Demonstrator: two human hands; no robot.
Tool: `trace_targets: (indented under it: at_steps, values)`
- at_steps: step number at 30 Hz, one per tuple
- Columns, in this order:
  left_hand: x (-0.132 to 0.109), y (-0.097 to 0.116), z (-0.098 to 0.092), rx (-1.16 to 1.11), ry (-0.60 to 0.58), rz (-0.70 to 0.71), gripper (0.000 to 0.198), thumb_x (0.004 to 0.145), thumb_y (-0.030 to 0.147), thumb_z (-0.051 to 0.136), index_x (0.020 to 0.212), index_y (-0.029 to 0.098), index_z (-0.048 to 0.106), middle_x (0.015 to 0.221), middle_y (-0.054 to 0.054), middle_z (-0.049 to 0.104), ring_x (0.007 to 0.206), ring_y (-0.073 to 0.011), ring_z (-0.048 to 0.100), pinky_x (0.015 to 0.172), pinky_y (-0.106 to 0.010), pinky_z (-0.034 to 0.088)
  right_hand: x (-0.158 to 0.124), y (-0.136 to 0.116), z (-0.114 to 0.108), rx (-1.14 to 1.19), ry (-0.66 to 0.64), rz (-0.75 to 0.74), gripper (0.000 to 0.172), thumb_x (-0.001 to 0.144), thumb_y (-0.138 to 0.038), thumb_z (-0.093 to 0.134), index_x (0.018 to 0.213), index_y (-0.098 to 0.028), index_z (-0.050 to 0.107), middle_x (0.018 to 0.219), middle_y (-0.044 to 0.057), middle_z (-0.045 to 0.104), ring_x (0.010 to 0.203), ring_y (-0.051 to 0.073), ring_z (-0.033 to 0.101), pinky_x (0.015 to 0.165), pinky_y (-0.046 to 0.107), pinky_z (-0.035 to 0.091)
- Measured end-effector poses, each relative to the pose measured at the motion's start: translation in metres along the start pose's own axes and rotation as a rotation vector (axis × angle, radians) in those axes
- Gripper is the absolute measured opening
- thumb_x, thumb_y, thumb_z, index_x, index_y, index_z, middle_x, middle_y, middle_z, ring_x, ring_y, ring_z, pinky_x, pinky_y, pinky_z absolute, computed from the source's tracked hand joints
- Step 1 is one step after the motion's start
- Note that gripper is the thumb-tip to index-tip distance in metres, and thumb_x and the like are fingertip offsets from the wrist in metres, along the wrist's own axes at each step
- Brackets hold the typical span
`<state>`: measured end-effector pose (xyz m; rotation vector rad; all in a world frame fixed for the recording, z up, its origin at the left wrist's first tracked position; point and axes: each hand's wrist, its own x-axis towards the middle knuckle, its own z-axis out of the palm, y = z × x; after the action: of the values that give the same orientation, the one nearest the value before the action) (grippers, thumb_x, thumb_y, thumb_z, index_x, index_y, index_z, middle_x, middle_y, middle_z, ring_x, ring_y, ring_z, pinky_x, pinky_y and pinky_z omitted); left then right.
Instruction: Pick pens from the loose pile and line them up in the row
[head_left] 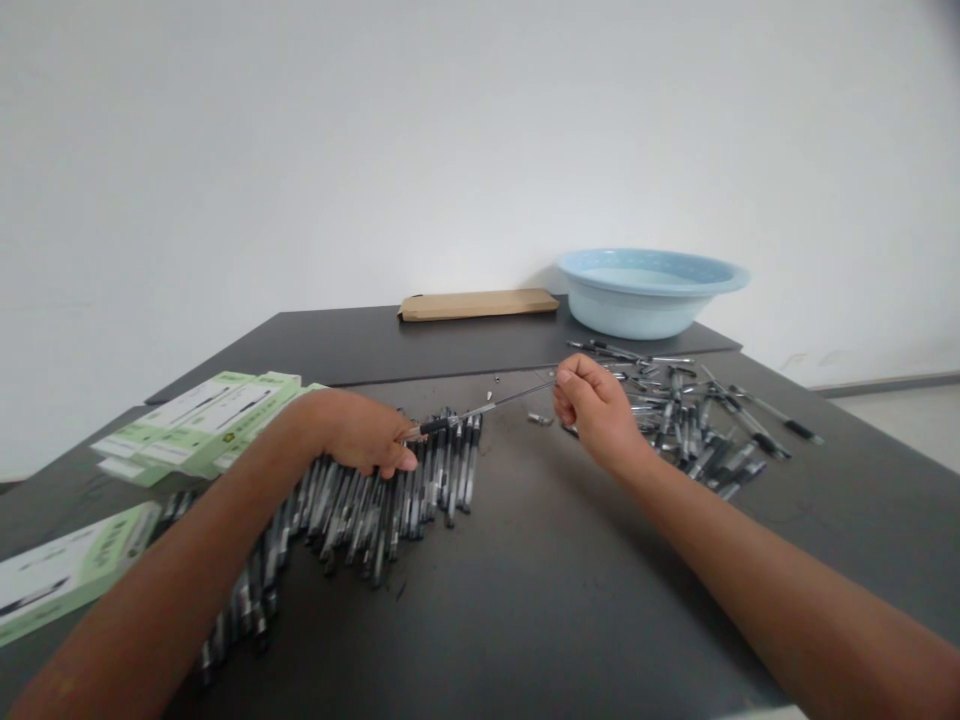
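The left hand (367, 440) has its grip wrapped around a pen (435, 427). The pen is a see-through tube with a black band, and it points to the right, just above a heap of other pens. The right hand (589, 405) has its grip curled tight, pinching the end of a thin, dark stick (525, 393). That stick is straight and skinny, and it runs from the pen's tip over to the right fingers.

Under and beside the left hand lies the pen heap (420, 490), smooth and shiny, in clear and black, mostly lying side by side. Past the right hand is a messy pile (686, 420) of clear and black pen parts, pointing every way. A few tiny bits (538, 418) lie between the two piles.

On the left are flat boxes (195, 420), white and green with pen pictures, and one more box (75, 570) lies closer. At the back is a long, flat brown cardboard piece (480, 304). Next to it stands a round, pale blue basin (645, 310) with a wide rim.

The worktop (510, 600) is dark gray and flat, with a line across it. Behind it is a plain white wall (450, 130).
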<state>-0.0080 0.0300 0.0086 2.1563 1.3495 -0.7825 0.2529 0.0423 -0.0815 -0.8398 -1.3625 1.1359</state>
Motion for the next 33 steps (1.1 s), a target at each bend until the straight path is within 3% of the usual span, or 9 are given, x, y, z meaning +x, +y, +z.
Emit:
trace_targets:
  at_steps: [4, 15, 26, 33]
  values:
    - [0.0007, -0.0027, 0.0000, -0.028, 0.000, 0.003, 0.029, 0.086, 0.034, 0.041, 0.095, 0.016, 0.062, 0.091, -0.009, 0.072, 0.071, -0.0182, 0.064, 0.057, -0.024, 0.043, 0.0049, 0.0031, -0.0018, 0.027, 0.101, -0.139, 0.019, 0.081, -0.032, 0.053, 0.068, -0.022, 0.042, 0.050, -0.007, 0.035, 0.043, 0.008, 0.032, 0.042, 0.022, 0.025]
    - [0.0007, 0.0003, 0.0001, -0.001, 0.003, -0.004, 0.029, 0.086, 0.035, 0.041, 0.091, 0.017, 0.063, 0.090, -0.008, 0.072, 0.072, -0.0184, 0.064, 0.059, -0.025, 0.044, 0.0056, 0.0033, -0.0027, 0.036, 0.085, -0.134, 0.018, 0.081, -0.030, 0.052, 0.067, -0.022, 0.043, 0.049, -0.008, 0.035, 0.041, 0.008, 0.032, 0.041, 0.021, 0.025]
    - [0.0019, -0.0010, 0.0009, -0.010, -0.019, -0.013, 0.035, 0.089, 0.034, 0.040, 0.112, 0.015, 0.057, 0.096, -0.009, 0.072, 0.075, -0.0180, 0.065, 0.059, -0.024, 0.044, 0.0045, 0.0046, -0.0028, 0.031, 0.063, -0.146, 0.018, 0.082, -0.028, 0.051, 0.067, -0.021, 0.043, 0.049, -0.008, 0.035, 0.042, 0.007, 0.032, 0.042, 0.021, 0.025]
    - [0.0005, 0.0019, 0.0002, 0.032, -0.004, -0.025, 0.029, 0.089, 0.035, 0.039, 0.094, 0.016, 0.061, 0.092, -0.008, 0.072, 0.074, -0.0177, 0.065, 0.059, -0.024, 0.044, 0.0066, 0.0080, -0.0038, 0.036, 0.060, -0.152, 0.018, 0.081, -0.028, 0.052, 0.068, -0.021, 0.043, 0.048, -0.008, 0.036, 0.041, 0.007, 0.032, 0.040, 0.020, 0.025]
